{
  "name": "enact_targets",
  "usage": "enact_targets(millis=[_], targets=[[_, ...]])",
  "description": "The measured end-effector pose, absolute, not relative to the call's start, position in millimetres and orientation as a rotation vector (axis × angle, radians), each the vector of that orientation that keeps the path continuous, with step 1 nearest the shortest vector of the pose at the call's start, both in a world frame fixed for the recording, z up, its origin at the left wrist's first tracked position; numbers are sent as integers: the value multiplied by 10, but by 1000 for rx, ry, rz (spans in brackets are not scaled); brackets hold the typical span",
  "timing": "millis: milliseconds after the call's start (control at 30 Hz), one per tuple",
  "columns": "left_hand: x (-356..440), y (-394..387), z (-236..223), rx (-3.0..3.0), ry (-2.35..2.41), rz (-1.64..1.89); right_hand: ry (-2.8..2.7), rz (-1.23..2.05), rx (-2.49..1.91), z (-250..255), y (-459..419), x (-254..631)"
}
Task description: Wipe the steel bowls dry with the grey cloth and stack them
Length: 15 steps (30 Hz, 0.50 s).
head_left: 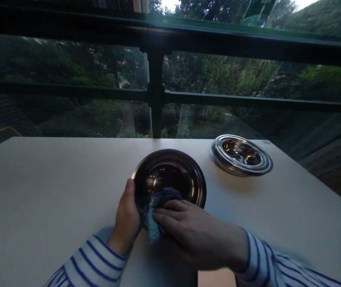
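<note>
A shiny metal bowl [170, 173] with a wide rim is tilted toward me above the white table. My left hand [127, 213] grips its left edge, thumb on the rim and the other fingers hidden behind it. Pressed under the fingers of my right hand [194, 227] is a blue-grey cloth [155, 217], which lies against the lower inside of the bowl. Part of the cloth hangs over the near rim. The right thumb is not visible.
Several nested metal bowls [242, 156] stand at the table's back right. The white table [53, 183] ends at a dark-framed window [155, 79] with trees behind it. A pale orange object [216, 278] shows at the bottom edge.
</note>
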State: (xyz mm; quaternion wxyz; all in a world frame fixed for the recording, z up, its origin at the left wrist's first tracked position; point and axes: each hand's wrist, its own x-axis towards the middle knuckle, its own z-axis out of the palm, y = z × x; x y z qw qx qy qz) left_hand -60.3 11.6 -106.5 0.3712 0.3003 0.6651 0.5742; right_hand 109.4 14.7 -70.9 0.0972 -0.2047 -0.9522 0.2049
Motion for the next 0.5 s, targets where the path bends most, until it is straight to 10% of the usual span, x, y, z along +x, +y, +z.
enact_targets(millis=[500], targets=[[-598,103,-1136,783,1674,1492,-2862,515,-590,-719,149,1060]])
